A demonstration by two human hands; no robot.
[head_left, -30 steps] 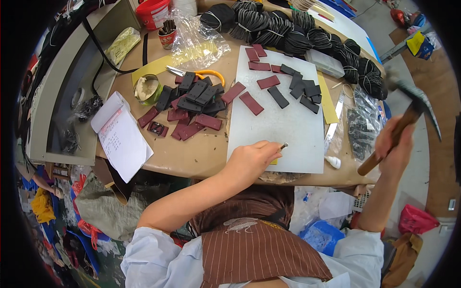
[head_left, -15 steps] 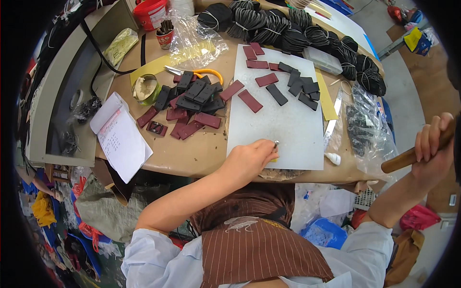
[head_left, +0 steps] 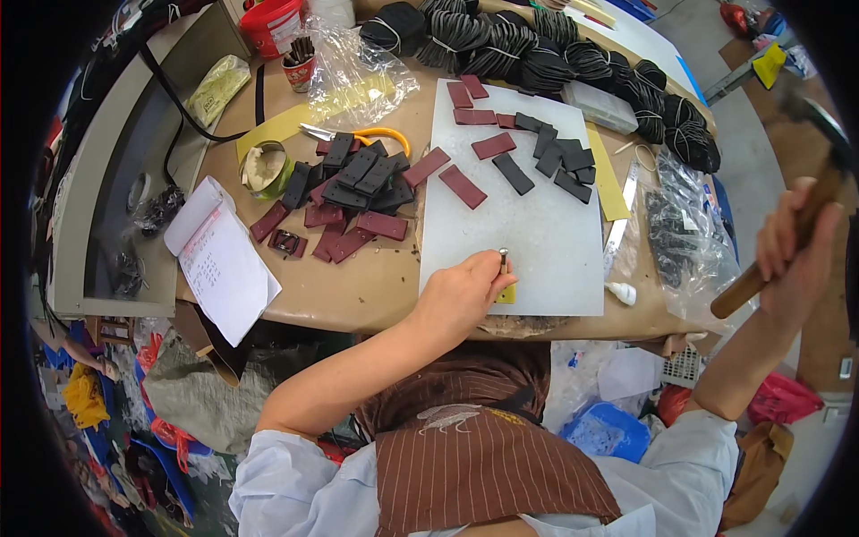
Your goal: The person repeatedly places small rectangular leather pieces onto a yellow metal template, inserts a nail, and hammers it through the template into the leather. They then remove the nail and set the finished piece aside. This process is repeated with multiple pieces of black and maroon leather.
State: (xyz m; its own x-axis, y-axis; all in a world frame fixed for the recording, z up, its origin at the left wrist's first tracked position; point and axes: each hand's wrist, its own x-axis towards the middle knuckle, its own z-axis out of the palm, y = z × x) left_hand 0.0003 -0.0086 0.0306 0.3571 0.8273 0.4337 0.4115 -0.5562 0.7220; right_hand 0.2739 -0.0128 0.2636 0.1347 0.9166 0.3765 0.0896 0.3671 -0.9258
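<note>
Wooden-handled hammer (head_left: 821, 190) fills the right hand (head_left: 795, 251), at right — the left hand (head_left: 461, 291) pinches a metal rod (head_left: 504, 260) over the near end of the white board (head_left: 559, 259).

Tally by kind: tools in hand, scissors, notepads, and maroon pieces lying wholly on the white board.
Hammer, in the right hand: 1
Metal rod, in the left hand: 1
Orange-handled scissors: 1
Notepad: 1
Maroon pieces wholly on the white board: 6
Total: 10

Head-worn fisheye, steeply downward over table (head_left: 349, 286)
</note>
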